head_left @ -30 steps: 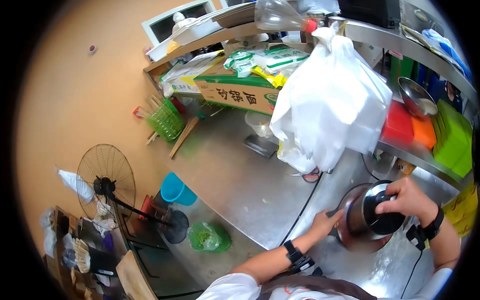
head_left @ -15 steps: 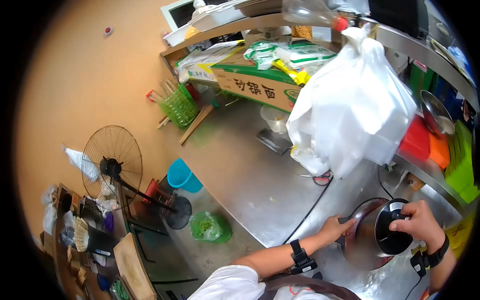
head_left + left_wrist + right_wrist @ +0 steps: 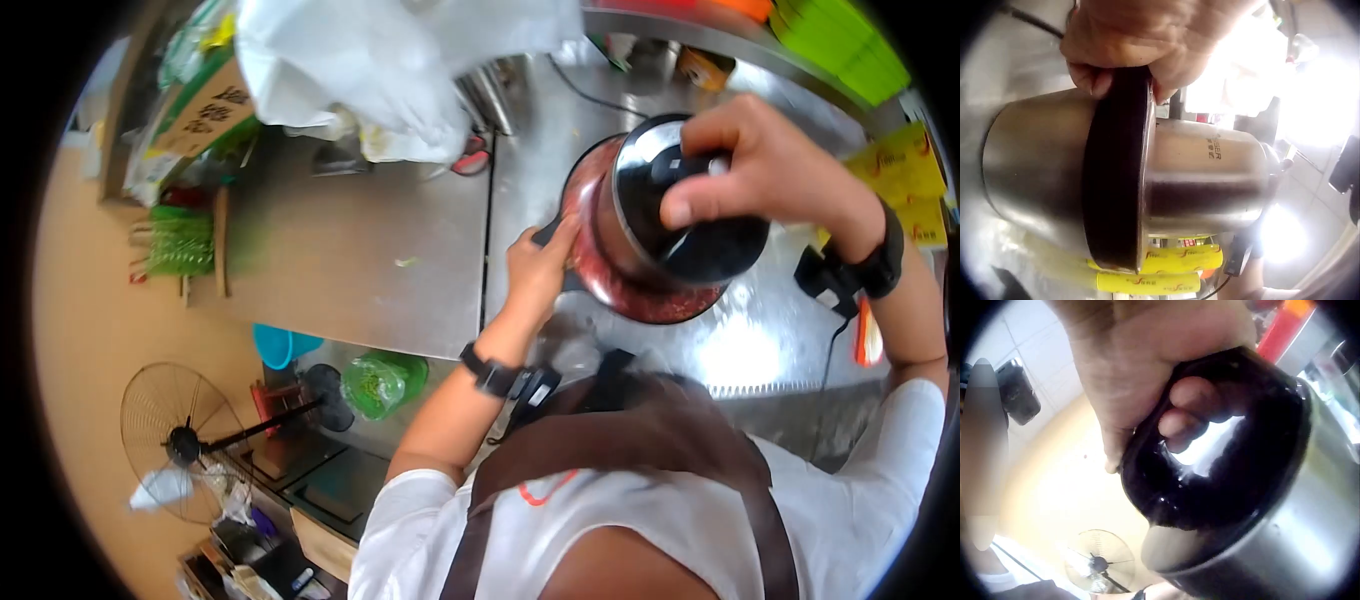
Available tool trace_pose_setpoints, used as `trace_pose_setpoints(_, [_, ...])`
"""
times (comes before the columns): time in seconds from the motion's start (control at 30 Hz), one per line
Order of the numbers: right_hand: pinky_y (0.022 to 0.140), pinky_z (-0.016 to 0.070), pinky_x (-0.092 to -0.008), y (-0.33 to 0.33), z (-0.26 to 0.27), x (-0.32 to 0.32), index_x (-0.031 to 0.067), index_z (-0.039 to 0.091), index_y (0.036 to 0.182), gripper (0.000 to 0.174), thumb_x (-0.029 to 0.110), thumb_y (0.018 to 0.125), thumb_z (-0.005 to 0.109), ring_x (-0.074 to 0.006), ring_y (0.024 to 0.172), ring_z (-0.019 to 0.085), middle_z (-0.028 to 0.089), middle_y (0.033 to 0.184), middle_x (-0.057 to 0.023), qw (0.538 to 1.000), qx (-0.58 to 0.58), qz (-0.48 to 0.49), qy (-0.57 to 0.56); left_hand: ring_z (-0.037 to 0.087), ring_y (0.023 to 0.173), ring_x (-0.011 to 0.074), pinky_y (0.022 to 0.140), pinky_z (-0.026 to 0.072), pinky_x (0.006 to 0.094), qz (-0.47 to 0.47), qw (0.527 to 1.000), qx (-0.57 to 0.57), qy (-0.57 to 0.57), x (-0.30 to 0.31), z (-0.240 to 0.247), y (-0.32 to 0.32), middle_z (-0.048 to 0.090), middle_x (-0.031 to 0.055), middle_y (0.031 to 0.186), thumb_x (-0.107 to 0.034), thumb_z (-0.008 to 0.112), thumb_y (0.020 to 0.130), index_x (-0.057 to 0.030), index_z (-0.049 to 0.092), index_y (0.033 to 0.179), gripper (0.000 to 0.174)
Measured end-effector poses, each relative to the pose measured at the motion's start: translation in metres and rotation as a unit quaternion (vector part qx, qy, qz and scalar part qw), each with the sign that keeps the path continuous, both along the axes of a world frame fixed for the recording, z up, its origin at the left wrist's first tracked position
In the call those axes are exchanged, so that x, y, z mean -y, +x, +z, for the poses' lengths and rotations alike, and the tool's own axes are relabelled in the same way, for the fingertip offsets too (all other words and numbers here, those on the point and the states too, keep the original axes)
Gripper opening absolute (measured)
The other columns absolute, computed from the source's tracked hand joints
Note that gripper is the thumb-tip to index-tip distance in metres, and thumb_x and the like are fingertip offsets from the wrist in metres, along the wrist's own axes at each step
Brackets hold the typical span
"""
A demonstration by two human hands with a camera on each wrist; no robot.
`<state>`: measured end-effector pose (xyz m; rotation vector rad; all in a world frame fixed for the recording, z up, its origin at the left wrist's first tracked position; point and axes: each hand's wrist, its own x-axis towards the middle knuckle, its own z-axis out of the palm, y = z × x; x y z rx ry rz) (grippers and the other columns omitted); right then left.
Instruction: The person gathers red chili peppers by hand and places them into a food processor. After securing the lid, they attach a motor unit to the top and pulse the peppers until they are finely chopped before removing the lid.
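Observation:
A steel bowl [image 3: 1041,153] with a broad black rim [image 3: 1116,181] stands on the metal counter. Over it sits the steel, cylindrical motor unit [image 3: 1204,181] of what looks like a meat grinder, capped by a glossy black top [image 3: 715,245]. My right hand [image 3: 755,170] grips the handle on that top, its fingers [image 3: 1191,394] curled under it in the right wrist view. At the near left, my left hand [image 3: 540,265] grips the black side handle at the rim. Reddish, mottled contents [image 3: 640,300] show around the motor unit; the middle is hidden beneath it.
A black cord [image 3: 595,98] runs behind the bowl. Left of it lie red-handled scissors [image 3: 472,157], under a large white plastic bag [image 3: 350,60]. Yellow packages [image 3: 900,185] stand at the right. On the floor are a green bag-lined bin [image 3: 385,385] and a standing fan [image 3: 183,440].
The head view has swung down and right, bringing the bowl toward the middle and showing more of the apron. Both hands keep their holds on the grinder.

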<state>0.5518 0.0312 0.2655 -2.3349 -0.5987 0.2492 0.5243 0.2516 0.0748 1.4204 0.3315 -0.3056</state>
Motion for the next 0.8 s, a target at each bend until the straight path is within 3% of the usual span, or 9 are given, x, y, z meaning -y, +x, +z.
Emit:
trace_pose_setpoints(0.1, [0.044, 0.0318, -0.0318, 0.006, 0.001, 0.012, -0.0042, 0.054, 0.059, 0.06, 0.05, 0.071, 0.079, -0.0119, 0.047, 0.035, 0.034, 0.051, -0.0051, 0.997, 0.052, 0.026, -0.052, 0.056, 0.068, 0.0101, 0.063, 0.0461, 0.0261, -0.023, 0.997, 0.015, 0.069, 0.014, 0.002, -0.004, 0.064, 0.0042, 0.078, -0.034, 0.073, 0.086, 0.0043, 0.065, 0.087, 0.039])
trace_pose_setpoints(0.2, [0.047, 0.0447, -0.0353, 0.019, -0.008, -0.029, -0.0071, 0.061, 0.061, 0.068, 0.059, 0.072, 0.072, -0.0218, 0.045, 0.052, 0.05, 0.05, -0.0149, 0.995, 0.035, 0.091, -0.004, 0.056, 0.072, 0.0126, 0.069, 0.0464, 0.0275, 0.007, 0.994, 0.017, 0.108, -0.022, -0.007, -0.024, 0.064, 0.0046, 0.078, -0.045, 0.068, 0.087, 0.0055, 0.066, 0.095, 0.051])
trace_pose_setpoints(0.23, [0.05, 0.0476, -0.0373, 0.026, -0.014, -0.043, -0.0067, 0.063, 0.062, 0.069, 0.061, 0.073, 0.07, -0.0264, 0.047, 0.056, 0.055, 0.053, -0.0175, 0.986, 0.067, 0.147, -0.04, 0.06, 0.091, 0.0181, 0.078, 0.0493, 0.0311, 0.024, 0.991, -0.047, 0.12, -0.045, -0.017, -0.027, 0.063, 0.0112, 0.106, -0.026, 0.065, 0.088, 0.0069, 0.058, 0.116, 0.044])
trace_pose_setpoints(0.3, [0.055, 0.0495, -0.0399, 0.019, -0.023, -0.065, -0.0076, 0.067, 0.067, 0.072, 0.064, 0.073, 0.066, -0.0328, 0.055, 0.059, 0.058, 0.056, -0.0207, 0.98, 0.083, 0.181, -0.023, 0.061, 0.104, 0.0228, 0.089, 0.0504, 0.0351, 0.062, 0.994, 0.014, 0.091, -0.07, -0.014, -0.034, 0.06, 0.0147, 0.119, -0.022, 0.064, 0.089, 0.0053, 0.052, 0.125, 0.047])
trace_pose_setpoints(0.33, [0.056, 0.0496, -0.0401, 0.015, -0.023, -0.057, -0.008, 0.067, 0.068, 0.072, 0.064, 0.074, 0.066, -0.0333, 0.055, 0.059, 0.058, 0.057, -0.0211, 0.985, 0.065, 0.16, -0.011, 0.061, 0.104, 0.0229, 0.088, 0.0507, 0.0357, 0.066, 0.996, 0.032, 0.053, -0.069, -0.016, -0.037, 0.06, 0.015, 0.119, -0.023, 0.064, 0.09, 0.0052, 0.051, 0.126, 0.047])
trace_pose_setpoints(0.43, [0.055, 0.0497, -0.0394, 0.014, -0.02, -0.033, -0.0092, 0.066, 0.068, 0.074, 0.064, 0.074, 0.066, -0.031, 0.055, 0.059, 0.057, 0.057, -0.022, 0.988, 0.053, 0.141, -0.043, 0.058, 0.065, 0.0123, 0.062, 0.0467, 0.0257, 0.056, 0.998, 0.032, 0.024, -0.045, -0.002, -0.02, 0.064, 0.0067, 0.078, -0.028, 0.07, 0.087, 0.007, 0.061, 0.102, 0.039])
trace_pose_setpoints(0.5, [0.047, 0.0438, -0.0349, -0.002, -0.011, 0.004, -0.0083, 0.061, 0.063, 0.072, 0.062, 0.073, 0.071, -0.0208, 0.048, 0.053, 0.051, 0.05, -0.0147, 1.0, -0.004, 0.013, -0.018, 0.058, 0.069, 0.0122, 0.064, 0.0463, 0.0252, 0.007, 0.998, 0.029, 0.064, -0.011, 0.009, -0.002, 0.066, 0.0088, 0.082, -0.035, 0.075, 0.082, 0.0093, 0.063, 0.097, 0.049])
trace_pose_setpoints(0.6, [0.048, 0.044, -0.0352, -0.008, -0.003, 0.024, -0.0072, 0.062, 0.063, 0.07, 0.061, 0.072, 0.072, -0.0217, 0.046, 0.052, 0.051, 0.05, -0.0139, 0.994, 0.015, -0.037, -0.1, 0.058, 0.072, 0.0129, 0.065, 0.0469, 0.0284, -0.067, 0.991, 0.011, 0.116, 0.023, 0.002, 0.003, 0.065, 0.0078, 0.082, -0.039, 0.075, 0.082, 0.0082, 0.065, 0.092, 0.05])
trace_pose_setpoints(0.8, [0.06, 0.0515, -0.0418, -0.002, -0.013, -0.039, -0.0043, 0.067, 0.071, 0.065, 0.061, 0.072, 0.068, -0.0347, 0.064, 0.064, 0.063, 0.066, -0.0206, 0.993, 0.023, 0.114, -0.037, 0.061, 0.09, 0.0164, 0.077, 0.0491, 0.0305, 0.021, 0.998, 0.045, 0.04, -0.059, -0.034, -0.036, 0.065, 0.0091, 0.103, -0.033, 0.065, 0.09, 0.0036, 0.063, 0.109, 0.042])
